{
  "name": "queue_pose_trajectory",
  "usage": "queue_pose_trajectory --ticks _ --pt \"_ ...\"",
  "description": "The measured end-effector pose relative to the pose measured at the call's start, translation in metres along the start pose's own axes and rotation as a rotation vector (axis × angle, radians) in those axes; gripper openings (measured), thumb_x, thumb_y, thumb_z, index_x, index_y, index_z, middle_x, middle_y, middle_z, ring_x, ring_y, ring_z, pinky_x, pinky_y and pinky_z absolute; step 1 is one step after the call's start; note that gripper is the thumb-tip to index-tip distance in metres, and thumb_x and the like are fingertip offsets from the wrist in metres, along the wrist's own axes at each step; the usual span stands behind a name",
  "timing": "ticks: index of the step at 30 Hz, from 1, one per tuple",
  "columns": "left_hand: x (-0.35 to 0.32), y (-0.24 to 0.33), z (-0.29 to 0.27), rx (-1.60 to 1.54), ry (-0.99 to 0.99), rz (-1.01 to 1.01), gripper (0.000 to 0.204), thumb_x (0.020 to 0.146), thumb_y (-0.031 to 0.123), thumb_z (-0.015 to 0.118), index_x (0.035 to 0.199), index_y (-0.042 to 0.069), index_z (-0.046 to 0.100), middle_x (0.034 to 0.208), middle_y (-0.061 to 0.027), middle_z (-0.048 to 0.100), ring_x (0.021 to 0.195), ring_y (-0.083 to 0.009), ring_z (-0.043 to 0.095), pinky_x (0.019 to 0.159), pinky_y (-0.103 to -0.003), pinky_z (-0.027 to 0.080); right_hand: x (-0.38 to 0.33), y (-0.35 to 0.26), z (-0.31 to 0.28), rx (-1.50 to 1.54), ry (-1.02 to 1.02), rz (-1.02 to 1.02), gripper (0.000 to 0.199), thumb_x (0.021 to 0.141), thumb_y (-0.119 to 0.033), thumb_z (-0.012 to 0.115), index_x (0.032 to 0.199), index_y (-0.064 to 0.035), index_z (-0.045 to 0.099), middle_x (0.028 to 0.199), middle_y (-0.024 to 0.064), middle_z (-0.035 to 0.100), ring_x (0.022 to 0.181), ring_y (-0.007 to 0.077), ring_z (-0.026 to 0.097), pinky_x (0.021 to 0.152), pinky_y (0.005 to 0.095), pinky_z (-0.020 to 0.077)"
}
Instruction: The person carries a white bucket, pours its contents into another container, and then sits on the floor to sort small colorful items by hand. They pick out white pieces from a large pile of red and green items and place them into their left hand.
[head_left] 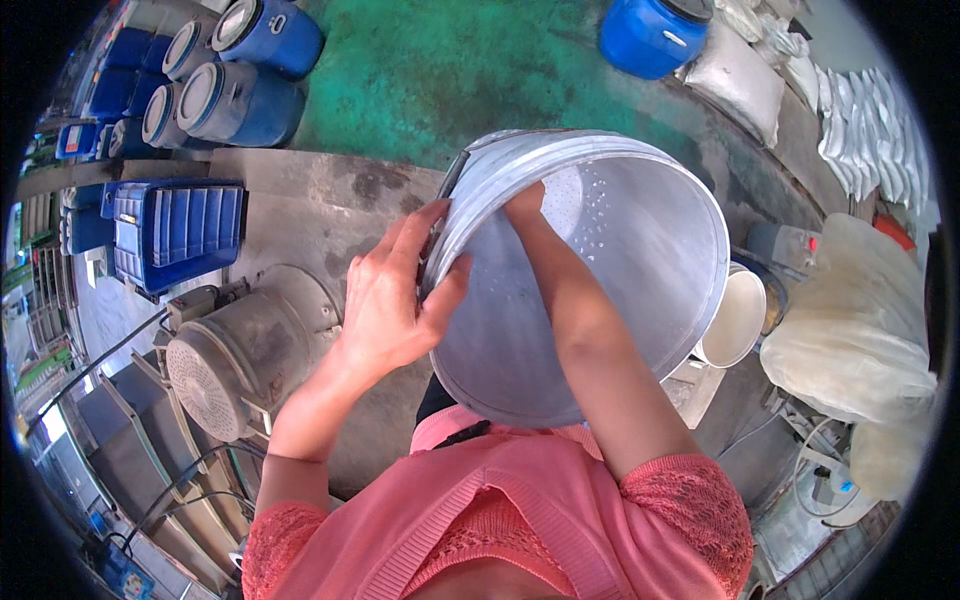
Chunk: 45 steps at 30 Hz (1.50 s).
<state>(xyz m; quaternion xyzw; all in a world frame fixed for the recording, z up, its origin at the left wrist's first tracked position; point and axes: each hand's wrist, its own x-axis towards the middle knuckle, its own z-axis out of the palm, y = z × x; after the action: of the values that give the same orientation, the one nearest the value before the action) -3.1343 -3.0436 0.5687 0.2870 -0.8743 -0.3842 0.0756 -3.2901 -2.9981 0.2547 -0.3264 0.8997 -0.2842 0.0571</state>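
Observation:
A large whitish-grey plastic bucket [650, 250] is tilted in front of my body, its mouth facing up toward me. My left hand [400, 285] is closed on its left rim, thumb on the inside and fingers around the outside near the wire handle [455, 172]. My right arm reaches down into the bucket. Deep inside, my right hand [524, 203] is near the bottom and the far left wall; its fingers are mostly hidden, and I cannot tell what they hold. Small whitish beads or drops [594, 200] dot the inner bottom and wall beside it.
A metal motor-like machine [245, 350] stands at my left, with a blue crate [180, 235] beyond it. Blue drums [245, 100] stand far left, another blue drum [650, 40] far right. White sacks [735, 80], a smaller white bucket [735, 315] and a plastic-covered bulk [850, 320] are at right.

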Motion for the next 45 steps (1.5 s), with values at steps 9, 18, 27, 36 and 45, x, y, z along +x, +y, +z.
queue_pose_trajectory --ticks 9,18,27,36,45 --pt "0.044 0.037 0.025 0.147 0.007 0.133 0.039 0.077 0.029 0.056 0.102 -0.001 0.054 0.087 -0.023 0.06 0.074 -0.0376 0.06 0.067 -0.044 0.047 0.002 -0.007 -0.167 1.495 -0.246 0.747 0.025 0.078 -0.011 0.055 0.1 0.0 0.051 0.084 0.0085 0.057 0.075 0.0174 0.058 0.058 0.0259 0.0488" --pt "0.047 0.088 0.018 0.198 0.03 0.477 0.043 0.078 0.036 0.056 0.104 0.002 0.057 0.09 -0.0217 0.061 0.081 -0.0349 0.06 0.071 -0.039 0.047 -0.148 0.093 -0.394 1.409 0.457 0.463 0.024 0.086 -0.016 0.053 0.106 -0.002 0.053 0.077 -0.001 0.051 0.056 0.0051 0.039 0.044 0.0164 0.0288" --pt "0.127 0.063 -0.025 -0.075 -0.218 0.401 0.044 0.082 0.033 0.052 0.108 -0.001 0.056 0.092 -0.0117 0.061 0.086 -0.0162 0.055 0.079 -0.027 0.04 -0.182 0.146 -0.168 1.632 0.4 1.038 0.027 0.086 -0.025 0.044 0.094 -0.0035 0.059 0.069 0.0016 0.051 0.054 0.0077 0.045 0.046 0.0202 0.0368" --pt "0.164 0.009 -0.025 -0.285 -0.379 0.284 0.049 0.082 0.034 0.051 0.112 -0.005 0.054 0.102 -0.0141 0.059 0.093 -0.0196 0.054 0.085 -0.027 0.039 -0.153 0.058 -0.246 1.439 0.633 0.846 0.051 0.089 -0.051 0.035 0.079 -0.0073 0.058 0.057 -0.0028 0.046 0.045 0.0066 0.037 0.042 0.021 0.0295" --pt "0.184 -0.031 0.066 -0.438 -0.542 0.065 0.053 0.079 0.038 0.053 0.111 -0.004 0.054 0.1 -0.0143 0.06 0.09 -0.0198 0.056 0.076 -0.031 0.043 -0.173 0.057 -0.291 1.223 0.766 1.021 0.055 0.087 -0.054 0.039 0.089 -0.0029 0.057 0.056 -0.0029 0.04 0.043 0.0088 0.034 0.039 0.0243 0.0265"
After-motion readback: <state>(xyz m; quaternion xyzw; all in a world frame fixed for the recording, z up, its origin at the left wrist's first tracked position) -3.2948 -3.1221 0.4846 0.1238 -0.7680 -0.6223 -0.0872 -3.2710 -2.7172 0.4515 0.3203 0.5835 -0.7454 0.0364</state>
